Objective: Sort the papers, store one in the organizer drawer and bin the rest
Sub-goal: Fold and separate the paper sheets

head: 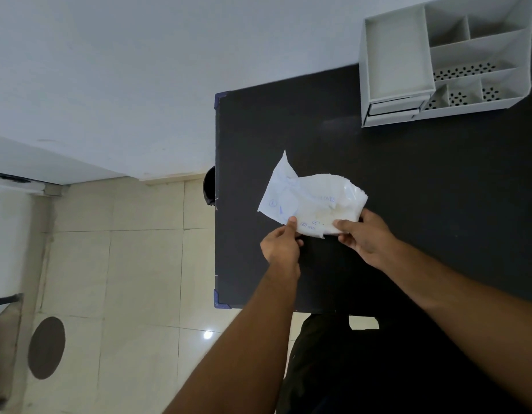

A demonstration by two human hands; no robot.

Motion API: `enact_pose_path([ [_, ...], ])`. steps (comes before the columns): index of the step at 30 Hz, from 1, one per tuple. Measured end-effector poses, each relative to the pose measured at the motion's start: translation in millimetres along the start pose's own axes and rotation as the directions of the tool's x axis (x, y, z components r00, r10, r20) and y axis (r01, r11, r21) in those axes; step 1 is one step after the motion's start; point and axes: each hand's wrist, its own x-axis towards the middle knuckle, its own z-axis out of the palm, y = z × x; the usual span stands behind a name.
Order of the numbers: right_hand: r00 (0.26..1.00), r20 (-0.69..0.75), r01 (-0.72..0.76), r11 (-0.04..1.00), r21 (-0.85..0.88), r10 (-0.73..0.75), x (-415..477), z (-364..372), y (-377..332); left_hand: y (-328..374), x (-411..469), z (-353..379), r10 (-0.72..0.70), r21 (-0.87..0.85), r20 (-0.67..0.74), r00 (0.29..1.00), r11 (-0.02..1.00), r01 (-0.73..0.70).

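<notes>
The papers (311,201) are a small bundle of white, crumpled sheets with blue print on them, and they are held above the black table (438,189), near its left part. The bundle is folded and wrinkled, and one pointed corner sticks up toward the far side. Some blue letters and round symbols are visible, but the print is too small to read fully.

The left hand (281,245) pinches the near left edge of the papers: the thumb lies on top of the sheet and the other fingers are curled under it. The right hand (364,237) grips the near right edge of the same bundle, with the thumb on top and the fingers closed below. So both hands are closed on the papers, and both bare forearms reach in from the bottom of the view.

The white desk organizer (444,61) stands at the far right part of the table, against the pale wall, well apart from the papers. It has several open compartments on top, some with a perforated bottom, and a flat tray part on its left side. The drawer (393,107) at its lower front looks pulled out slightly.

A dark round object (210,186), perhaps a bin, is partly visible beside the left edge of the table, on the tiled floor (124,279).
</notes>
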Motion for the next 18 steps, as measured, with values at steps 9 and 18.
enact_pose_path([
  [9,0.989,0.149,-0.044,0.993,0.11,0.028,-2,-2,-4,6,-2,3,-0.119,-0.073,0.074,0.99,0.989,0.125],
  [18,0.979,0.201,0.025,0.998,0.051,-0.035,-2,-5,-5,25,5,8,-0.121,-0.131,-0.044,0.992,0.985,0.114],
])
